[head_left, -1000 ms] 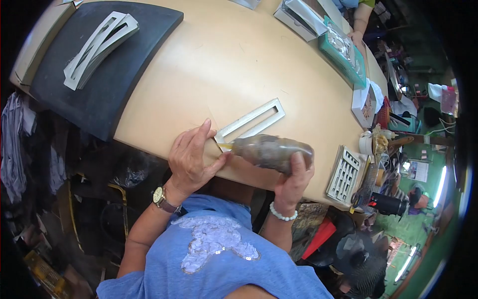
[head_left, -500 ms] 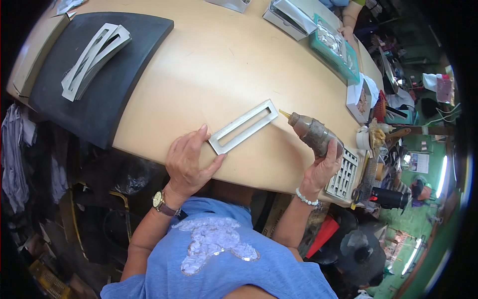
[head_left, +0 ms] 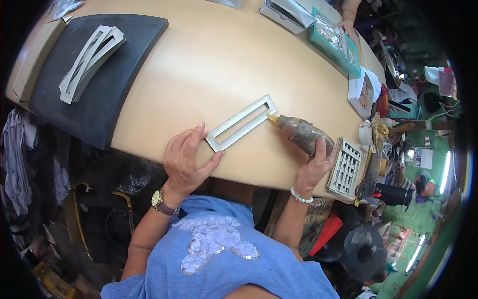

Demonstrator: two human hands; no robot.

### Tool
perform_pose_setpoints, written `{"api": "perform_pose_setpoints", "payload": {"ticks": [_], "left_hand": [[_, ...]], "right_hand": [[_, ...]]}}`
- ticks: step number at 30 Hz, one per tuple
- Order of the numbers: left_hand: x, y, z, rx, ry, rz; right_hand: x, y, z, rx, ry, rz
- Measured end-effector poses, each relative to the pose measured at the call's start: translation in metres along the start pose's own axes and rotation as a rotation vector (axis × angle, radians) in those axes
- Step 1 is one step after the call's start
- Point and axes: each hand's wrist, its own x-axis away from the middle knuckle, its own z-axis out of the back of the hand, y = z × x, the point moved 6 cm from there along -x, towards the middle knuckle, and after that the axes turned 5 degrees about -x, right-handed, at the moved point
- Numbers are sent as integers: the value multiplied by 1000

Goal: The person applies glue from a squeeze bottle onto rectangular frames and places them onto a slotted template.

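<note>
A pale rectangular frame with a long slot lies slantwise on the table. My left hand holds its near left end between thumb and fingers. My right hand is wrapped round a brown, grimy squeeze bottle, tilted so that its yellow nozzle points left. The nozzle tip is at the right end of the frame, on or just above its lower strip; whether it touches, I cannot tell.
A pile of similar slotted frames rests on a black board at the left. By my right hand lies a slotted panel. A green tray and a white box stand at the back right, near another person's arm.
My right hand has moved the squeeze bottle left, bringing its nozzle from beside the frame to the frame's right end. My left hand keeps its hold on the frame.
</note>
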Motion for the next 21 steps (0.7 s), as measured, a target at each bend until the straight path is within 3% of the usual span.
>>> {"api": "perform_pose_setpoints", "payload": {"ticks": [15, 18, 19, 21], "left_hand": [[1, -4, -2, 27, 9, 32], [1, -4, -1, 36, 16, 42], [1, -4, -2, 30, 17, 41], [2, -4, -4, 17, 13, 40]], "right_hand": [[78, -1, -21, -40, -273, -211], [64, 9, -14, -459, -107, -566], [52, 15, -6, -579, -1, -601], [25, 13, -4, -750, -60, -587]]}}
